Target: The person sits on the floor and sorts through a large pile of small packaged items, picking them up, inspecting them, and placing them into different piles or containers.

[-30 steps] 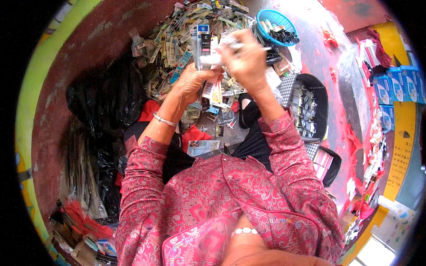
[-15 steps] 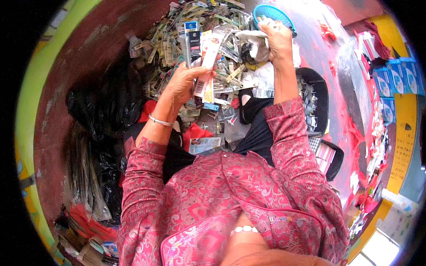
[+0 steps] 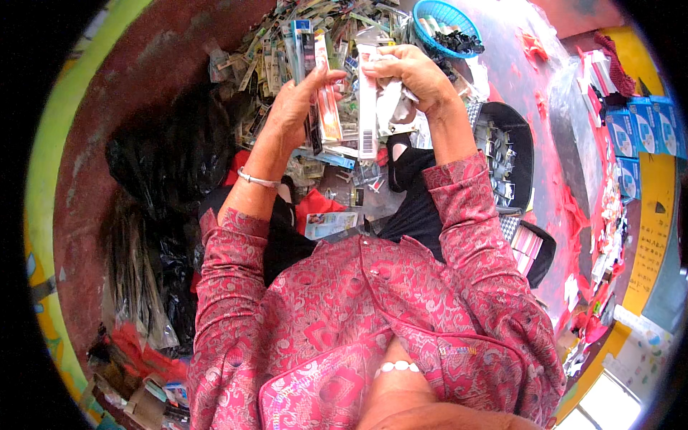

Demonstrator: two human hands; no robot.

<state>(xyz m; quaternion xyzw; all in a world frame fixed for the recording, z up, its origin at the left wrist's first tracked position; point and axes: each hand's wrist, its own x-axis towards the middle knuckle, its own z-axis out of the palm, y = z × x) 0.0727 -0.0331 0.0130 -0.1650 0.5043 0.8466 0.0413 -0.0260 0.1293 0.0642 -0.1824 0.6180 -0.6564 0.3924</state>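
My left hand (image 3: 292,111) is closed round several slim packets (image 3: 328,111), among them a clear and dark one with a blue top and a white one with orange-red colouring. Between the thumb and fingers of my right hand (image 3: 419,77) is a long narrow white packet (image 3: 367,111) with a barcode at its lower end. Crumpled white material (image 3: 390,106) shows just below the right fingers; whether the hand grips it too cannot be made out. Both hands are raised side by side over a heap of small clear packets (image 3: 261,68), with a narrow gap between them.
Beyond my right hand stands a blue plastic basket (image 3: 459,51) with white and black items. Two black containers, one holding small packets (image 3: 532,154) and one pink-striped packs (image 3: 546,261), sit at my right. Black plastic bags (image 3: 168,154) lie at left; blue boxes (image 3: 656,125) stand far right.
My right hand has come from the blue basket leftward and now grips the white packet, which was in my left hand. The left hand keeps the other packets, fingers slightly raised.
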